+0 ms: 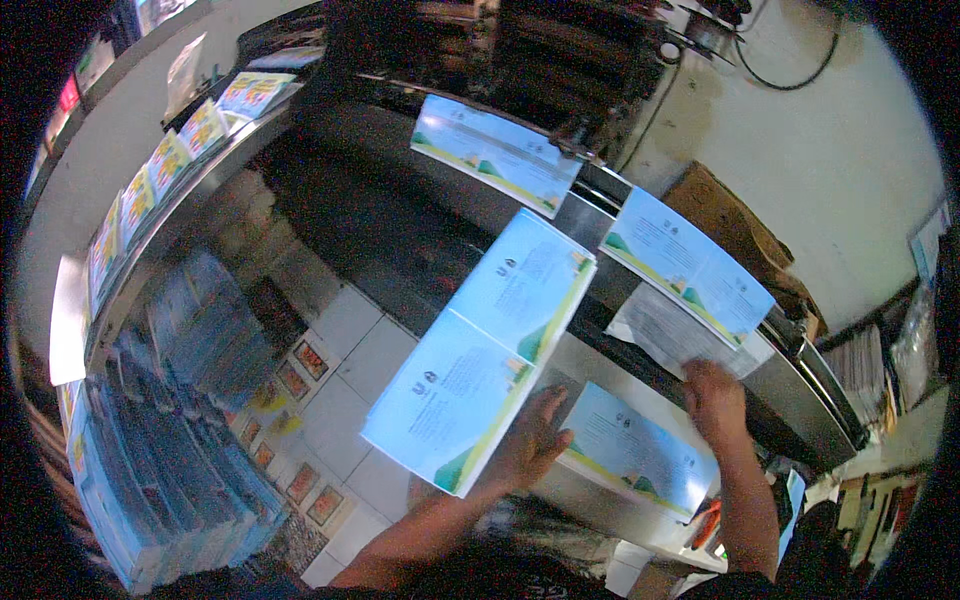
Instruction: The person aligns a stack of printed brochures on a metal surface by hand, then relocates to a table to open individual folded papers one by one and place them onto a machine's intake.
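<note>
A long stack of light-blue printed sheets [478, 350] with green and yellow borders lies tilted across the middle, over the machine's edge and the floor. My left hand [528, 440] is at its lower right edge, partly beneath it, its thumb and fingers showing beside the edge; it seems to support the stack. My right hand [716, 402] is curled, its fingertips at a greyish sheet [665, 325] below the near corner of another blue printed sheet [688, 262]. What its fingers grip is hidden. Between my hands, one more blue printed pile [640, 450] lies on a pale surface.
Further back, a blue printed sheet [495, 152] rests on the dark machine bed [370, 200]. Printed pieces [168, 160] line a ledge at the left. Tall blue stacks [150, 490] stand at the lower left beside the tiled floor [345, 345]. Brown cardboard [730, 215] leans by the wall.
</note>
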`<state>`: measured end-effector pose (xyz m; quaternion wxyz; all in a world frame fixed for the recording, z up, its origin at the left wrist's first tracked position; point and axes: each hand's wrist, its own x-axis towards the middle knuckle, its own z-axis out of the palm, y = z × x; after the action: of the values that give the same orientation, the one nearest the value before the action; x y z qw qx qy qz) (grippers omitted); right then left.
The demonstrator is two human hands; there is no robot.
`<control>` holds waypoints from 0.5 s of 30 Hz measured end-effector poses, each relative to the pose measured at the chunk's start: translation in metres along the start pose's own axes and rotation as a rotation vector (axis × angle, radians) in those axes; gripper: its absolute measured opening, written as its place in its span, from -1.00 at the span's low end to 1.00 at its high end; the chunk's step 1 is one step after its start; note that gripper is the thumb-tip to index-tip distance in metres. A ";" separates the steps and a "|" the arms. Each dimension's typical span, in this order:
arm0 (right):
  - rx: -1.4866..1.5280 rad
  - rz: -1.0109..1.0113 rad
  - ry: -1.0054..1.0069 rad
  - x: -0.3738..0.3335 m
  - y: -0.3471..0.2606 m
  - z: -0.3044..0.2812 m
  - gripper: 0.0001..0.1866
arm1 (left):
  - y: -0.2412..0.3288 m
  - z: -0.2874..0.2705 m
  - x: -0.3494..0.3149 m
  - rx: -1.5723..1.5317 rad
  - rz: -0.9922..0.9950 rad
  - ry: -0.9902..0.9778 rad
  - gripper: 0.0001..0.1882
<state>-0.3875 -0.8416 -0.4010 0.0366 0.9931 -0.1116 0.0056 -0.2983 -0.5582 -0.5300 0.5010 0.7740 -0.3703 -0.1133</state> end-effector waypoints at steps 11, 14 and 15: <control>0.331 -0.170 -0.375 -0.122 -0.048 -0.005 -0.43 | -0.010 0.004 0.005 -0.239 0.097 0.070 -0.35; 0.421 0.105 -0.482 -0.104 -0.046 -0.047 -0.64 | -0.015 0.003 0.001 -0.313 0.105 0.072 -0.27; 0.368 0.103 -0.369 -0.100 -0.037 -0.052 -0.68 | -0.011 0.000 0.002 -0.361 0.104 0.077 -0.23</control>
<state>-0.4773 -0.7791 -0.3535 -0.1657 0.9602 -0.1639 -0.1537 -0.2923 -0.5570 -0.5391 0.6507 0.6550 -0.3642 -0.1221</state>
